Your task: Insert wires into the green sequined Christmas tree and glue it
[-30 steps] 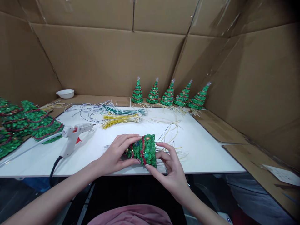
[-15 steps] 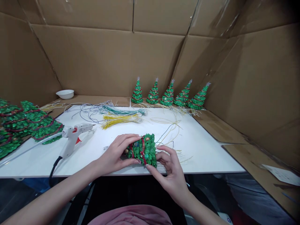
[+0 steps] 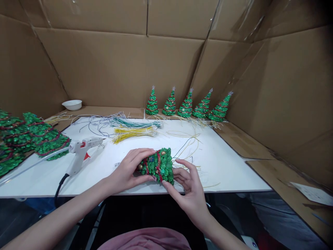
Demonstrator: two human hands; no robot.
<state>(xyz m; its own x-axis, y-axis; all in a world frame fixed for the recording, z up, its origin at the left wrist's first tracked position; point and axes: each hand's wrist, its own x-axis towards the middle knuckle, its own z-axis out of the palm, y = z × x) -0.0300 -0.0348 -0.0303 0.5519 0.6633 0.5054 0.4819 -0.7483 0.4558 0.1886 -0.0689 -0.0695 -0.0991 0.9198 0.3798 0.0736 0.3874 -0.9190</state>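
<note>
Christmas tree (image 3: 157, 166), green with red garland, lies on its side at the near edge of the white desk (image 3: 229, 166), its long axis running 9 to 3 o'clock: tip toward 9 inside the left hand (image 3: 127, 172), wide base toward 3. Left fingers (image 3: 142, 152) curl around the narrow end; the right hand (image 3: 191, 189) pinches the base, thin wires (image 3: 187, 146) trailing toward 1 o'clock. A hard tug could likely snap those wires, and a loose grip could roll the tree off the edge. Glue gun (image 3: 82, 151) rests at 9 o'clock.
</note>
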